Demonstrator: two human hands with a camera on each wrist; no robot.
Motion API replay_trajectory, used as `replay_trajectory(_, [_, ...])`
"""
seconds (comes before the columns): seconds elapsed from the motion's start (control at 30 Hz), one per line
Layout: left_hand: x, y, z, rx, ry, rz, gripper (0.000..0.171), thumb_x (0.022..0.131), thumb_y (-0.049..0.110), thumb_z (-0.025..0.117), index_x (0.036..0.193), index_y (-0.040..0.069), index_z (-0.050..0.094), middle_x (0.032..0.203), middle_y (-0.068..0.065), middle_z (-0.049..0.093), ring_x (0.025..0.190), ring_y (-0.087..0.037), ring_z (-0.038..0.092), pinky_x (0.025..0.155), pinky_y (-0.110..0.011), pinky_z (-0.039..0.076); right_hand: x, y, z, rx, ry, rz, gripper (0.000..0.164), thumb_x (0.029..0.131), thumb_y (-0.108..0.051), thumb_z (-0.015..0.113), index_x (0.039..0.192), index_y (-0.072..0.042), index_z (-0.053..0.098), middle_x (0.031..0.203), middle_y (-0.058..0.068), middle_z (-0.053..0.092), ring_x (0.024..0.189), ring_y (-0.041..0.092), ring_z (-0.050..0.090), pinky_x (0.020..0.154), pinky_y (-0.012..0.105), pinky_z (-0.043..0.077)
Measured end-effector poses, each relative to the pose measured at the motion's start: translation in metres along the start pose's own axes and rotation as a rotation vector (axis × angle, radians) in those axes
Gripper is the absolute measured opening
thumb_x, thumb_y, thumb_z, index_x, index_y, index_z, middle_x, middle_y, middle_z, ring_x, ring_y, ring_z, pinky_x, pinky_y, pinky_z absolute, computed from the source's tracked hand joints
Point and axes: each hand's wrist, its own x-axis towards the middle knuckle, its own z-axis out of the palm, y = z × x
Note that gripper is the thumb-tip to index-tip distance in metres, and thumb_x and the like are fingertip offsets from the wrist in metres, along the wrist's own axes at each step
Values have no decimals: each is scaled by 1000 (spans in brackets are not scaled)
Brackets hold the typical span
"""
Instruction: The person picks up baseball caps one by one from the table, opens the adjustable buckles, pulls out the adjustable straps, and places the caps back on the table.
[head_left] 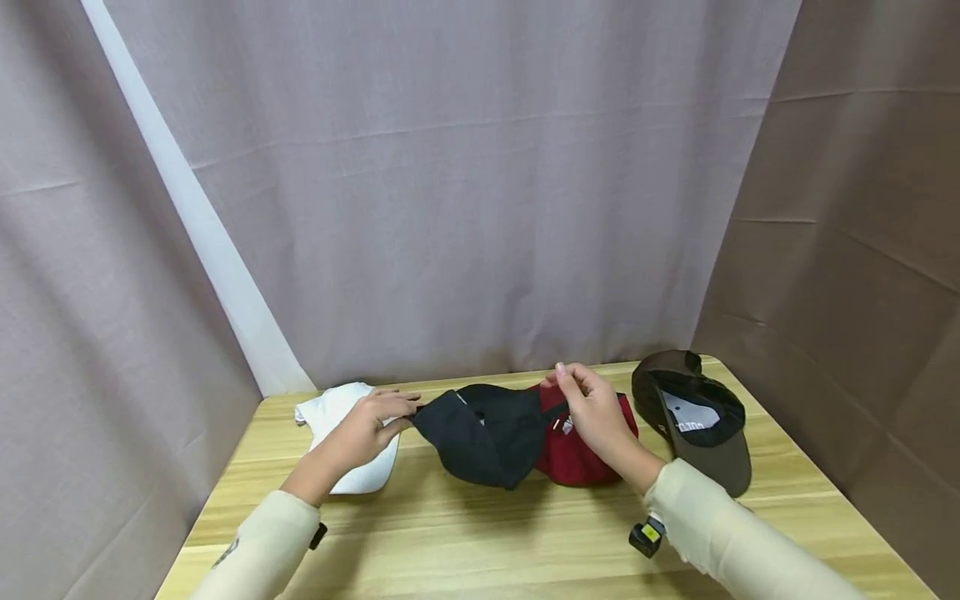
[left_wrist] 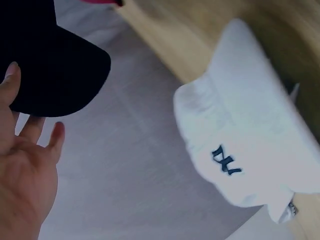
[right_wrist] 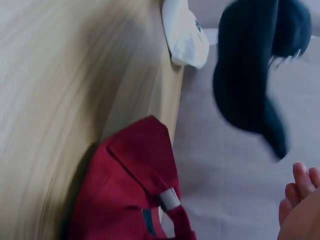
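Note:
A black cap (head_left: 480, 437) is held up above the table, brim toward the left. My left hand (head_left: 367, 429) pinches its brim (left_wrist: 75, 75), thumb on one face and fingers behind. My right hand (head_left: 596, 417) hovers by the back of the cap with fingers loosely bent; the right wrist view shows a small gap between its fingertips (right_wrist: 300, 177) and the cap's dangling strap end. Behind and below that hand lies a dark red cap (head_left: 577, 462), its strap with a metal buckle (right_wrist: 169, 199) showing.
On the left of the wooden table (head_left: 465, 542) lies a white cap (left_wrist: 250, 125) with a dark embroidered emblem. A brown cap (head_left: 716, 458) rests at the right with its inside showing. Grey curtains (head_left: 480, 208) hang behind the table and along both sides.

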Motion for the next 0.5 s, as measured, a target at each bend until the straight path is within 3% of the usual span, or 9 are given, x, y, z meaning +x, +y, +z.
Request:
replay_trajectory(0.07, [-4,8,-7,-54,46,-48,23,86,-8,79,103,8,82,110,-11,83,107,-31,79,97,-49,61,2,1,-2,0,23,7,41,114,-35,51,111,-2,74,112,20,79,97,-1,68,88,14,50])
replay_trajectory(0.23, [-13,27,-17,-265,108,-207,21,90,-8,77,104,6,83,101,-10,84,96,-3,76,87,-21,61,5,3,-7,35,68,15,39,114,-29,50,111,3,73,112,28,77,95,-4,69,88,9,49])
replay_trajectory(0.37, [-18,35,-17,-452,128,-337,14,97,-2,73,107,1,82,101,-13,83,92,3,72,84,-19,60,7,5,-9,45,92,19,40,114,-30,51,109,2,73,105,17,81,93,-5,68,85,10,49])
replay_trajectory(0.5, [-24,37,-8,-617,157,-463,15,101,4,69,110,-5,78,99,-3,83,91,-1,74,82,-21,60,7,7,-11,29,97,35,40,114,-31,51,109,0,74,102,8,83,95,-6,68,87,10,48])
